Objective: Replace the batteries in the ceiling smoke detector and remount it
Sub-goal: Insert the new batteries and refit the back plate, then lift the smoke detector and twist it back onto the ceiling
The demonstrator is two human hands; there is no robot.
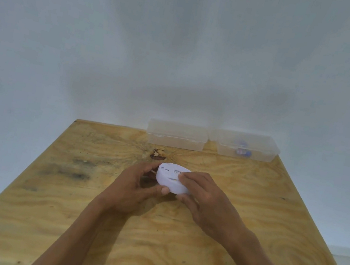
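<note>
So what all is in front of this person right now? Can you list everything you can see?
smoke detector: one, white, round, tilted on edge over the middle of the table, held between both hands.
left box: one, clear plastic, lidded, far edge of the table, looks empty.
right box: one, clear plastic, lidded, far edge beside the other, with small bluish items inside, too blurred to name.
table: one, light plywood with dark stains and a knot.
wall: plain, pale grey-white, behind the table.
left hand: bare, fingers curled around the detector's left side.
right hand: bare, fingers on its face and right edge.
</note>
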